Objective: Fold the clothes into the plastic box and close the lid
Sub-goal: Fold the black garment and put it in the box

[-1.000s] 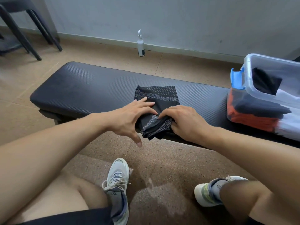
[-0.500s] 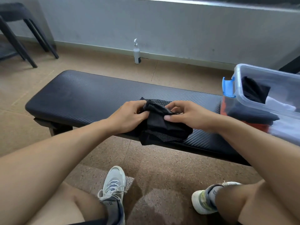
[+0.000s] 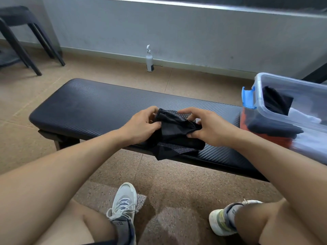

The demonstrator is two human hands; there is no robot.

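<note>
So, long black padded bench (image 3: pixel 99 103) with ribbed vinyl top spans the tan floor. Clear plastic box (image 3: pixel 300 89) with blue latch sits at bench's right end, lid off, folded dark, orange and white clothes inside. Small black garment with dotted mesh panels (image 3: pixel 174 137) at the near edge, mid-bench, one corner hanging over. Left hand (image 3: pixel 141 126) grips its left side, fingers curled in. Right hand (image 3: pixel 210 128) pinches its right side, thumb under. White spray bottle (image 3: pixel 149 59) by the wall.

Gym-like room: padded bench (image 3: pixel 99 105), tiled floor (image 3: pixel 177 188)
</note>
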